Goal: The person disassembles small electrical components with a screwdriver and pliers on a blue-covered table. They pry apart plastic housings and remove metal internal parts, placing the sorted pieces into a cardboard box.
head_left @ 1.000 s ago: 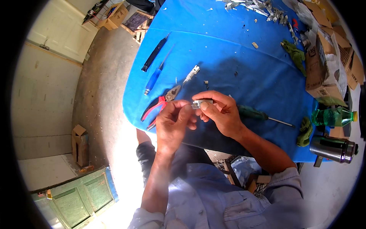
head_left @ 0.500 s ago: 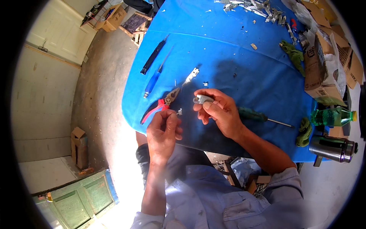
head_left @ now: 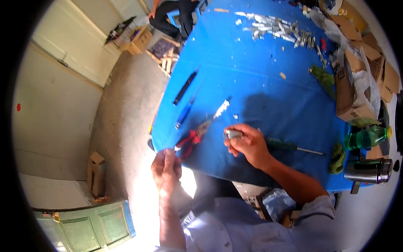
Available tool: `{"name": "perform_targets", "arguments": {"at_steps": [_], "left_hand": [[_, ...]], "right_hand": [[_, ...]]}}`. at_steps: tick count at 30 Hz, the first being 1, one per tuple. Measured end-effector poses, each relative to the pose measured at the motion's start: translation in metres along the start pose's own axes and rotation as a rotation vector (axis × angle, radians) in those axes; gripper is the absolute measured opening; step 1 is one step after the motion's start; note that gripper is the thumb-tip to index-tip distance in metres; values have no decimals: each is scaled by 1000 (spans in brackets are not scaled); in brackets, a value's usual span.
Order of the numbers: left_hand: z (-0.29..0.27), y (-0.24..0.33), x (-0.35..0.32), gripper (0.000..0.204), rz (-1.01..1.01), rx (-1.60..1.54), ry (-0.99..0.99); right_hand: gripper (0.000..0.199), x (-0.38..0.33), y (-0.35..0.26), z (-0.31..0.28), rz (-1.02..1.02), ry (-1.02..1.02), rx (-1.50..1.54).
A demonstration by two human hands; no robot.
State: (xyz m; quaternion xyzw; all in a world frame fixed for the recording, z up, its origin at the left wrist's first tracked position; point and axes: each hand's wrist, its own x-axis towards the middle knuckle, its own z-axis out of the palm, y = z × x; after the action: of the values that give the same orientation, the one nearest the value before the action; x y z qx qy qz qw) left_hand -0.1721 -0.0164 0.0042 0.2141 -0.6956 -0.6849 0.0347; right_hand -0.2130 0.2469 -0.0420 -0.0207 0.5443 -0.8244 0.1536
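Between the thumb and fingers of my right hand [head_left: 250, 145] is a small grey metal part [head_left: 233, 134], held over the blue-covered table. My left hand [head_left: 166, 168] is closed in a pinch at the table's near left edge, around a tiny white piece [head_left: 177, 148] whose shape is blurred. Just beyond the left hand lie red-handled pliers [head_left: 193, 138], jaws pointing away. A silvery-white strip-like part [head_left: 221, 109] rests past the jaws, and a small white bit [head_left: 235, 116] lies to its right. A green-handled screwdriver [head_left: 289, 145] is beside my right wrist.
A blue-handled screwdriver [head_left: 184, 112] and a black pen-like tool [head_left: 185, 87] lie at the table's left. Many metal parts [head_left: 277, 29] are heaped at the far side. Cartons [head_left: 352, 96], a green bottle [head_left: 367, 137], a steel flask [head_left: 368, 171] and green cloths [head_left: 336, 158] line the right. A seated person [head_left: 178, 17] is beyond.
My left hand has moved left and nearer, away from the right hand, with the white piece. My right hand keeps the grey metal part. The whole view has shifted, bringing the seated person further in.
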Motion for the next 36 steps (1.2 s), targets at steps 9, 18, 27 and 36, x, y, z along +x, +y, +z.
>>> {"name": "perform_targets", "arguments": {"at_steps": [9, 18, 27, 36], "left_hand": [[-95, -72, 26, 22, 9, -167, 211], [-162, -196, 29, 14, 21, 96, 230], [-166, -360, -3, 16, 63, 483, -201], [-212, -431, 6, 18, 89, 501, -282]], "right_hand": [[32, 4, 12, -2, -19, -62, -37], [26, 1, 3, 3, -33, -70, -41], [24, 1, 6, -1, -47, -53, -138], [23, 0, 11, 12, -103, -49, -295]]}}
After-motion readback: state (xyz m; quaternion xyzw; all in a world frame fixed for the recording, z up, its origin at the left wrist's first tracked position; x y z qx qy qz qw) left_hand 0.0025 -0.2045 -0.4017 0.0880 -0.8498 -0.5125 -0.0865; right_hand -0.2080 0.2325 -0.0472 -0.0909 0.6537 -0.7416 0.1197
